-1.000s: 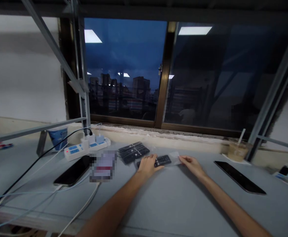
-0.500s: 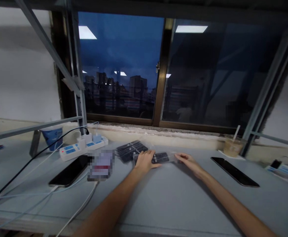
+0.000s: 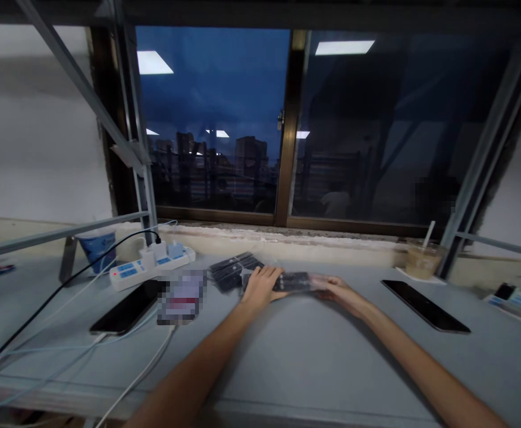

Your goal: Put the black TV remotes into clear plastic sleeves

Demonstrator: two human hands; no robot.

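Between my hands lies a clear plastic bag [image 3: 295, 279] with a flat, dark, segmented piece in it; its exact kind is too blurred to tell. My left hand [image 3: 260, 286] grips its left end from above, with the fingers over it and the thumb along the near side. At the other end, my right hand [image 3: 338, 291] pinches the plastic between thumb and fingers. Just behind and left of my left hand are more flat black pieces in clear plastic [image 3: 234, 270], partly overlapped by the held bag.
To the left lie a black phone [image 3: 126, 308] and a blurred-out phone [image 3: 184, 297], both on cables. Behind them sit a white power strip [image 3: 153, 267] and a blue cup [image 3: 96, 252]. A dark tablet or phone [image 3: 425, 305] and a drink cup with straw [image 3: 422, 261] are on the right.
My right hand has tilted and come in slightly over the bag's end. The bag's right part looks raised and stretched between the hands. My left hand stays nearly in place.
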